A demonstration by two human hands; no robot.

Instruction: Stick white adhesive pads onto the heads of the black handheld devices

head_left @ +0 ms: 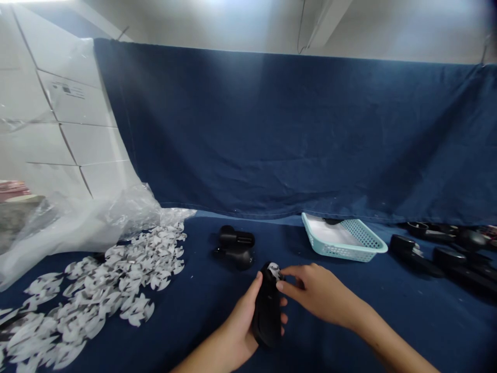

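A black elongated device [267, 316] is held nearly upright in the lower middle of the view, with my left hand [243, 324] wrapped round its body. At its top end sits a small white and grey piece [274, 269]. The thumb and forefinger of my right hand [310, 287] are bent together at this piece, touching the device's upper right edge. Whether the fingertips grip the piece or only press on it is too small to tell. Just beyond the device, two black parts [235, 246] lie on the blue cloth.
Many grey-white bladed pieces [112, 290] are heaped at the left, by clear plastic wrap [132, 212] and stacked white boxes [77, 103]. A light-blue basket [347, 253] stands right of centre. Several black devices [415, 256] lie far right. A blue curtain [272, 134] hangs behind.
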